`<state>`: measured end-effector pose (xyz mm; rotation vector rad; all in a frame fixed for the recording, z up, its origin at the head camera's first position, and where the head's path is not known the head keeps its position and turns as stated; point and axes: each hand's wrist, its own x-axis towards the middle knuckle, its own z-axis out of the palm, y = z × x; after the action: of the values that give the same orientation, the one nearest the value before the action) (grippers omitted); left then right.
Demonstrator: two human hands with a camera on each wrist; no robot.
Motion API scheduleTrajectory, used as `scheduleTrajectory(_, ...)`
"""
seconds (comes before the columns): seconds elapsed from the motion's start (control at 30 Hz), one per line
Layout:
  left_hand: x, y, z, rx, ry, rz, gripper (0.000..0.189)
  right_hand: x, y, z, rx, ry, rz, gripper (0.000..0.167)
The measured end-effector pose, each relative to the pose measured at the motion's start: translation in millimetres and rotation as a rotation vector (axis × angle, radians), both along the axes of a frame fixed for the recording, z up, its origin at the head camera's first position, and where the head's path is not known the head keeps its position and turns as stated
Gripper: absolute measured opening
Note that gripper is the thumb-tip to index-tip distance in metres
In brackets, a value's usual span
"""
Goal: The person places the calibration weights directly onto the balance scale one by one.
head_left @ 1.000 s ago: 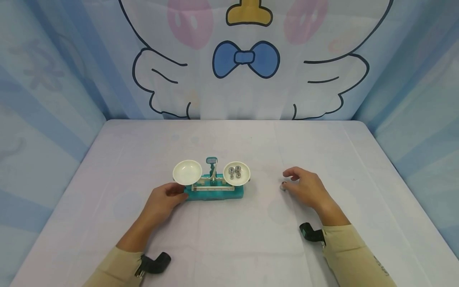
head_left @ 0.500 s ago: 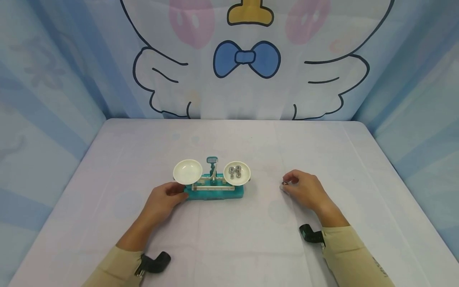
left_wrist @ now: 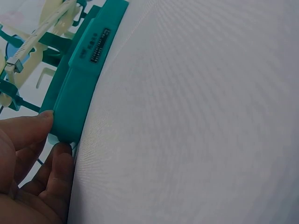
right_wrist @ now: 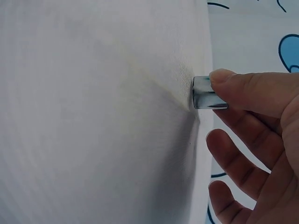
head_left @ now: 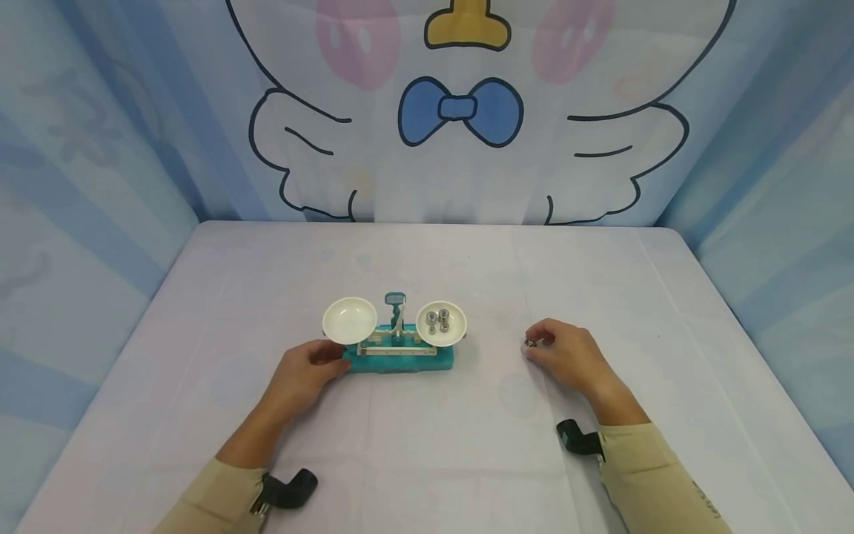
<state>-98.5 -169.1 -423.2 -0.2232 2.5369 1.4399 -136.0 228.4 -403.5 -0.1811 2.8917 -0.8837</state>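
A teal balance scale (head_left: 402,362) stands on the table. Its left white pan (head_left: 350,320) is bare, while the right white pan (head_left: 457,330) holds several small metal weights (head_left: 431,319). My left hand (head_left: 302,377) holds the left end of the scale's base, the thumb on top and the fingers by the end and underside in the left wrist view. To the right of the scale, my right hand (head_left: 570,357) pinches a shiny metal cylindrical weight (right_wrist: 203,93) between thumb and index finger. The weight's end meets the tabletop. The other fingers are loosely bent.
White cloth covers the table (head_left: 427,460). A printed curtain (head_left: 457,178) stands behind its far edge, with blue curtains at both sides. Black wrist-worn devices sit on both cuffs, including the left device (head_left: 290,489) and right device (head_left: 579,437).
My right hand's index finger and thumb have closed on the small metal weight, which stays in nearly the same spot. The left hand and the scale have not moved.
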Motion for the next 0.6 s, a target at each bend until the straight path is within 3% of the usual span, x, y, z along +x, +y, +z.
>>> scheduleTrajectory(0.6,1.2,0.5,2.4,0.001,0.000,-0.002,0.040,0.7,-2.7,0.0,0.032,0.002,0.024,0.022)
